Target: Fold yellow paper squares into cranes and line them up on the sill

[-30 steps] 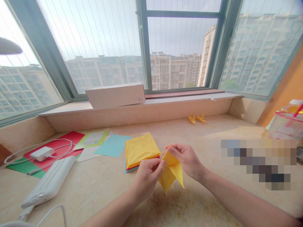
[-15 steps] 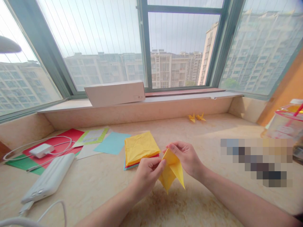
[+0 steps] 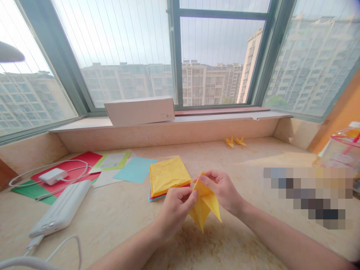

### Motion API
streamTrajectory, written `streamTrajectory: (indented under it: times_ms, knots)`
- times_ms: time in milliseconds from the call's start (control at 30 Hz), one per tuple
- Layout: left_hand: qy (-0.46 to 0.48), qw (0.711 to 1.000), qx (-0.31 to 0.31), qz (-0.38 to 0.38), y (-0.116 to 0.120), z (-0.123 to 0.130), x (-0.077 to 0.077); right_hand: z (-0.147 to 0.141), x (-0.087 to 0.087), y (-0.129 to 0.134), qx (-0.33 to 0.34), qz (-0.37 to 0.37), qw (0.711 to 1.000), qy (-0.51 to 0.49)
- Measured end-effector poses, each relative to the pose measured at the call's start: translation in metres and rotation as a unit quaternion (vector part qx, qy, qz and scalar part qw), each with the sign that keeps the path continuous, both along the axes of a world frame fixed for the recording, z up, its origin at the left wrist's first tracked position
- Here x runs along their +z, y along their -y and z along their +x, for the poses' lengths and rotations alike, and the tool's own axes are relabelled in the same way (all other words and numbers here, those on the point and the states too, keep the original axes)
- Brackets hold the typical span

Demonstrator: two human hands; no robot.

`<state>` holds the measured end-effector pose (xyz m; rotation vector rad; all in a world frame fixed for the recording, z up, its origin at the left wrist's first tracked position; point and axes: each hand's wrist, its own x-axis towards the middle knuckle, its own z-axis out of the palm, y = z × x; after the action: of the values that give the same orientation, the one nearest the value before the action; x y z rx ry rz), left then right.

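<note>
At the far left edge, a grey rounded shape (image 3: 9, 52) is cut off by the frame and cannot be identified. Below it on the marble sill (image 3: 118, 221), a white cable (image 3: 53, 255) loops out of the near left corner, its end out of view. A white power bank (image 3: 63, 208) lies at an angle just beyond it, with a white charger (image 3: 54, 175) and its coiled cord resting on red paper (image 3: 84, 163) that covers most of a green sheet (image 3: 30, 191). A pale green sheet (image 3: 112, 160) and a light blue sheet (image 3: 136, 169) lie further right. On the window ledge stands a long white box (image 3: 140, 111).

Near the centre, a stack of coloured paper (image 3: 168, 176) topped with a crinkled yellow sheet hides all but the edges of the sheets below. Just right of it, the left hand (image 3: 177, 208) is closed in a pinch on the left edge of a folded yellow paper (image 3: 205, 206), held above the sill; the right hand (image 3: 222, 187) pinches its upper corner, fingers curled over the fold, so the top of the paper is partly hidden. The lower points hang free.

Far behind, two small yellow folded figures (image 3: 234, 141) sit against the wall, too small to make out. To the right is a pixelated patch (image 3: 308, 197) whose contents cannot be read, and a clear plastic container (image 3: 341, 150) with a pink rim is cut off at the right edge.
</note>
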<state>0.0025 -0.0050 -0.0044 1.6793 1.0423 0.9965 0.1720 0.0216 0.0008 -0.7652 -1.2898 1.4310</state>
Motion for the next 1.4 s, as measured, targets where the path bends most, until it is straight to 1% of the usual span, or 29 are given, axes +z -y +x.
streamTrajectory:
  times_ms: [167, 333, 433, 633, 833, 933, 1033, 1167, 1300, 1400]
  knots:
    - [0.009, 1.000, -0.022, -0.012, 0.001, 0.000, 0.003, 0.000, 0.000, 0.001, -0.011, 0.008, 1.000, -0.012]
    - [0.075, 0.996, -0.038, -0.037, 0.002, -0.001, 0.005, 0.002, 0.005, 0.003, 0.032, -0.015, 0.999, -0.030]
    - [0.084, 0.995, -0.047, -0.039, 0.002, -0.001, 0.006, 0.004, 0.007, 0.003, 0.032, -0.013, 0.999, -0.038]
    - [0.062, 0.994, -0.077, -0.045, 0.003, -0.002, 0.004, 0.007, 0.007, 0.002, 0.003, -0.008, 1.000, -0.015]
    - [0.011, 0.998, -0.062, -0.010, 0.001, -0.003, 0.006, 0.004, 0.005, 0.004, 0.002, -0.015, 0.998, -0.056]
    - [-0.006, 0.998, -0.067, 0.011, 0.002, -0.002, 0.006, 0.003, 0.005, 0.005, -0.004, -0.021, 0.998, -0.065]
    - [-0.014, 0.998, -0.067, 0.015, 0.003, -0.002, 0.005, 0.002, 0.004, 0.004, -0.014, -0.024, 0.998, -0.060]
    - [-0.010, 0.999, -0.052, 0.013, 0.003, -0.002, 0.004, 0.003, 0.005, 0.003, -0.023, -0.026, 0.998, -0.053]
    - [0.015, 0.998, -0.055, -0.003, 0.003, -0.001, 0.003, 0.006, 0.006, 0.002, -0.011, -0.018, 0.999, -0.049]
    - [-0.006, 0.998, -0.057, 0.009, 0.004, 0.000, 0.003, 0.008, 0.009, 0.003, -0.010, -0.012, 0.999, -0.029]
